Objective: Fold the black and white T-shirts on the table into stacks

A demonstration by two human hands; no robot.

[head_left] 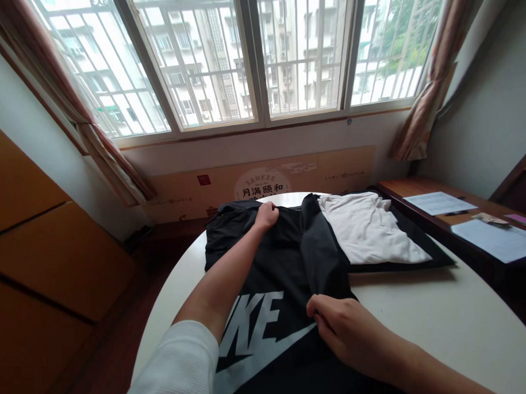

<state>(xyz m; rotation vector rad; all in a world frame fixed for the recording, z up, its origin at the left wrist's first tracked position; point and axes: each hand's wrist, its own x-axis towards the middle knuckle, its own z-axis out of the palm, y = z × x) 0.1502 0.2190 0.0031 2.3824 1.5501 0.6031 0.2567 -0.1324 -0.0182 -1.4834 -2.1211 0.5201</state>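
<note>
A black Nike top with large grey lettering and a swoosh lies spread over the round white table, its near end running out of the picture. My left hand reaches to the far part of the top and is closed on its fabric. Closer to me, my right hand pinches the right side of the same top, just beside the lettering. A long dark fold of cloth runs between the two hands along the right edge. Dark fabric is bunched to the left of my left hand.
A white folded garment rests on a flat black item at the table's right rear. Papers and a pen lie on a wooden desk to the right. Behind stand a printed cardboard panel and barred windows.
</note>
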